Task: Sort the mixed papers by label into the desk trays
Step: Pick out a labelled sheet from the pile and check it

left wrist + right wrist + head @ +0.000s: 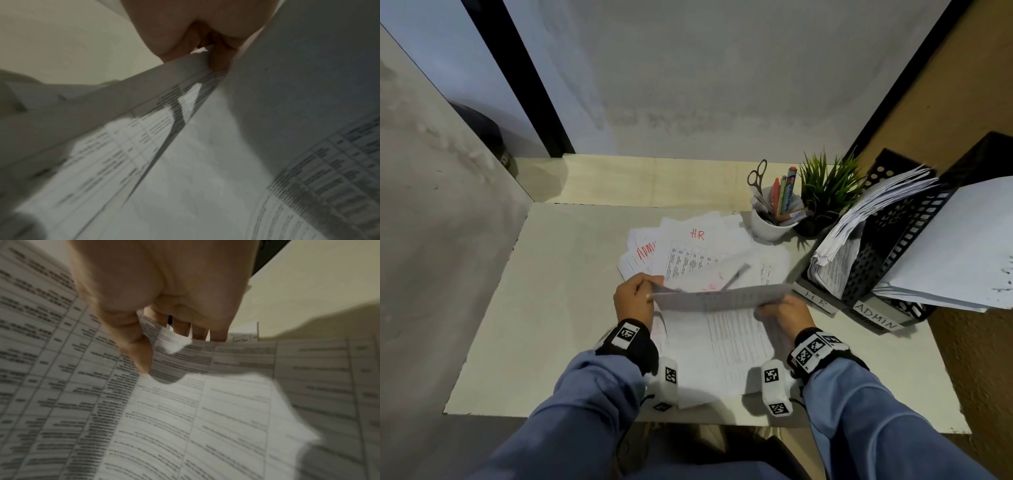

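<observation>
A printed sheet (722,297) with table text is lifted at its far edge above the desk. My left hand (635,297) pinches its left corner and my right hand (784,310) pinches its right corner. In the right wrist view the thumb (141,356) lies on the printed sheet (185,418) with fingers curled behind its edge. The left wrist view shows my left hand (205,40) gripping a paper edge (144,100), blurred. Loose papers (698,246) marked "HR" and "ADMIN" in red lie fanned behind. Black desk trays (887,267) labelled HR and ADMIN stand at the right, stuffed with papers.
A white cup (774,219) with scissors and pens and a small green plant (828,192) stand behind the papers, left of the trays. More printed sheets (722,359) lie under my hands near the desk's front edge. A wall panel closes the left side.
</observation>
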Demonstrator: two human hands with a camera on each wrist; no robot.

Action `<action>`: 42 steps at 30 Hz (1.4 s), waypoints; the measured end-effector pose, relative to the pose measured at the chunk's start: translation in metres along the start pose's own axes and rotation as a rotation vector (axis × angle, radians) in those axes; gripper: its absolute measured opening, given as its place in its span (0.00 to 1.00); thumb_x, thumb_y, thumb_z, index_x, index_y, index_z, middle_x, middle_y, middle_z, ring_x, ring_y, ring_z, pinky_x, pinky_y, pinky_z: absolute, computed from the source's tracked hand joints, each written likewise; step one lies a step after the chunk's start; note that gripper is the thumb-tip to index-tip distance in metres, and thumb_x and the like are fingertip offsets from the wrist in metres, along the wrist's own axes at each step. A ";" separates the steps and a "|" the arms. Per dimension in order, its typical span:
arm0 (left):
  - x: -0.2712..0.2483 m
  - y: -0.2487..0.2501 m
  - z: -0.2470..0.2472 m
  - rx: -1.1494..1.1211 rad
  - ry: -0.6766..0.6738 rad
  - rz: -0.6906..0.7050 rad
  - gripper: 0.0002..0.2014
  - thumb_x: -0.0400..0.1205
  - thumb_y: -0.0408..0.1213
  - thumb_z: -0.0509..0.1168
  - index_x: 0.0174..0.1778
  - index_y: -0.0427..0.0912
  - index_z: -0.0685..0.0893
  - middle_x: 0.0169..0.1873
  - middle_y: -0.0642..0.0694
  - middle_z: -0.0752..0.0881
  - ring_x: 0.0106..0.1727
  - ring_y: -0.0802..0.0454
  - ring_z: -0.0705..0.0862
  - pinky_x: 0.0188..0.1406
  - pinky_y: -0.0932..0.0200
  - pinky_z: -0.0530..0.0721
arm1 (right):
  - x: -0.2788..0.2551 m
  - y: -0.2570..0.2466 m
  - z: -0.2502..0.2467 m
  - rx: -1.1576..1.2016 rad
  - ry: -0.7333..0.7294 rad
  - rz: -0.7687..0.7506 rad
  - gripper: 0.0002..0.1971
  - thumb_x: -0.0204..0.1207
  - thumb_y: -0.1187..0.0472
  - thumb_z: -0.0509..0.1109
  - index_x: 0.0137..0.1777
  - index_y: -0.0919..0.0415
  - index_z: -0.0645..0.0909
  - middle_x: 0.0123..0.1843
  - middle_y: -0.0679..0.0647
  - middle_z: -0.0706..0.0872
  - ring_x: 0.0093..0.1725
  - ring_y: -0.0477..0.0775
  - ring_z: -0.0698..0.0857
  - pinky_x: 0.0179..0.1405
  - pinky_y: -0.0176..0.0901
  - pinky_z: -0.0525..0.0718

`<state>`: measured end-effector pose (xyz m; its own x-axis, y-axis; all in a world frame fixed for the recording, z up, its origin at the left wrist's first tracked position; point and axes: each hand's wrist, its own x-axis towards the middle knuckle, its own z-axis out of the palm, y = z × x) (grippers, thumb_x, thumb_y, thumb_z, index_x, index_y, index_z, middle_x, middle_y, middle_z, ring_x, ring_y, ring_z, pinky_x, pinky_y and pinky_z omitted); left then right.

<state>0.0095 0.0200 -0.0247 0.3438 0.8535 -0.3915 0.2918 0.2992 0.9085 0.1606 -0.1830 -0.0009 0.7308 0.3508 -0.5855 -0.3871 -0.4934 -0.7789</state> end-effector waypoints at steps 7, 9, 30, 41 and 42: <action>-0.012 0.013 0.008 -0.131 -0.075 -0.179 0.08 0.73 0.24 0.61 0.30 0.40 0.78 0.30 0.48 0.78 0.39 0.48 0.76 0.40 0.56 0.75 | -0.020 -0.013 0.007 0.343 0.049 -0.030 0.13 0.71 0.81 0.67 0.53 0.70 0.82 0.47 0.61 0.87 0.47 0.58 0.87 0.34 0.37 0.87; -0.012 0.016 0.010 -0.235 -0.120 -0.225 0.11 0.70 0.42 0.67 0.43 0.39 0.83 0.43 0.47 0.83 0.47 0.47 0.79 0.50 0.55 0.76 | -0.017 -0.018 0.010 0.381 0.092 -0.038 0.15 0.69 0.82 0.67 0.53 0.68 0.81 0.50 0.63 0.87 0.51 0.63 0.87 0.41 0.43 0.89; -0.063 0.051 0.014 0.291 -0.237 0.231 0.14 0.81 0.34 0.66 0.60 0.30 0.81 0.40 0.42 0.85 0.51 0.41 0.87 0.38 0.69 0.80 | -0.055 -0.043 0.026 0.178 0.106 -0.260 0.05 0.76 0.76 0.64 0.47 0.70 0.81 0.49 0.64 0.86 0.48 0.54 0.86 0.56 0.54 0.83; -0.129 0.166 0.068 0.231 -0.667 0.600 0.16 0.76 0.43 0.61 0.41 0.29 0.76 0.32 0.42 0.74 0.35 0.54 0.73 0.37 0.57 0.72 | -0.076 -0.106 -0.117 0.192 0.531 -0.727 0.10 0.76 0.69 0.69 0.54 0.56 0.83 0.48 0.54 0.87 0.47 0.44 0.85 0.48 0.36 0.83; -0.138 0.176 0.077 0.215 -0.689 0.631 0.15 0.77 0.40 0.61 0.37 0.28 0.73 0.29 0.40 0.71 0.33 0.53 0.70 0.34 0.58 0.69 | -0.074 -0.104 -0.135 0.155 0.664 -0.738 0.14 0.75 0.65 0.70 0.59 0.54 0.81 0.53 0.52 0.86 0.54 0.45 0.84 0.54 0.41 0.83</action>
<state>0.0822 -0.0779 0.1779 0.9231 0.3718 0.0983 0.0073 -0.2727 0.9621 0.2224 -0.2652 0.1542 0.9648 -0.0114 0.2628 0.2548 -0.2064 -0.9447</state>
